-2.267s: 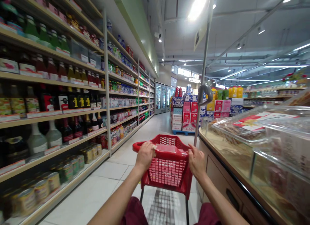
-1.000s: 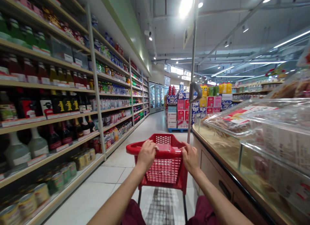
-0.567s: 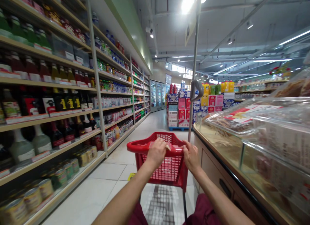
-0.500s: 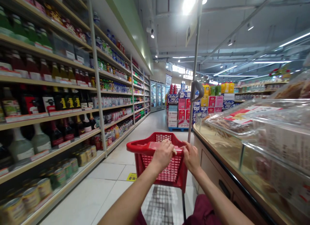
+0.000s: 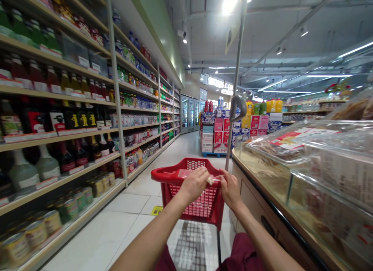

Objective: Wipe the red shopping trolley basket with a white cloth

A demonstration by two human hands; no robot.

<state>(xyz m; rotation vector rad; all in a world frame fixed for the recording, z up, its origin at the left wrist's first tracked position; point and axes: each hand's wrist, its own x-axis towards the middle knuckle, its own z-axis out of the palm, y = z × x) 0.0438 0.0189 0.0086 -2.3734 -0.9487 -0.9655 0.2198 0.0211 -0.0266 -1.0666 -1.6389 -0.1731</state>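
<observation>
A red plastic shopping cart (image 5: 192, 201) with a latticed basket is right in front of me. My left hand (image 5: 194, 186) lies over its handlebar (image 5: 166, 177), right of the middle, with the fingers bent round it. A small whitish crumpled thing (image 5: 210, 180) shows at those fingertips; I cannot make out what it is. At the handlebar's right end my right hand (image 5: 230, 188) is closed on the red rim. A tall grey pole (image 5: 236, 72) with a grey hooked grip (image 5: 238, 109) rises just beyond my right hand.
Shelves of bottles and cans (image 5: 140, 127) run along the left. Close on the right stands a counter (image 5: 247, 185) bearing clear plastic packs (image 5: 303, 140). Stacked drink cartons (image 5: 218, 135) on a blue pallet (image 5: 214, 154) stand ahead, with glass-door fridges (image 5: 188, 113) farther back.
The view has shifted slightly, and the left shelves and the yellow floor sticker sit a little differently in it. Both hands keep their places on the cart.
</observation>
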